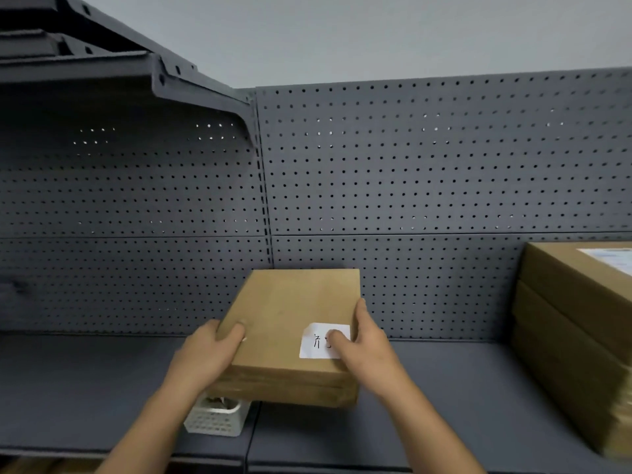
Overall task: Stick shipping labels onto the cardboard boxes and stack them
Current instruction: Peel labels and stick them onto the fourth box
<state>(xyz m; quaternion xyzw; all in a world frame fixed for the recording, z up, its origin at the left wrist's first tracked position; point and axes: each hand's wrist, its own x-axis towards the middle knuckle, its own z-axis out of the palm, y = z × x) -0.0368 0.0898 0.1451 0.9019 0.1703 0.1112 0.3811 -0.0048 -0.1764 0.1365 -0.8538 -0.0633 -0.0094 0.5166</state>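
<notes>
A flat brown cardboard box [294,316] is held in the air above the grey shelf, at the centre of the head view. A white label [316,342] with handwriting sits on its top near the right front corner. My left hand [208,350] grips the box's left edge. My right hand [366,340] grips its right edge, with the thumb lying on the label. At the right edge stands a stack of cardboard boxes [574,333], the top one bearing a printed label [612,260].
A small white perforated basket [215,417] stands on the grey shelf [85,388] below the held box. A dark pegboard back wall [410,165] rises behind. An upper shelf bracket [191,87] juts out at the top left.
</notes>
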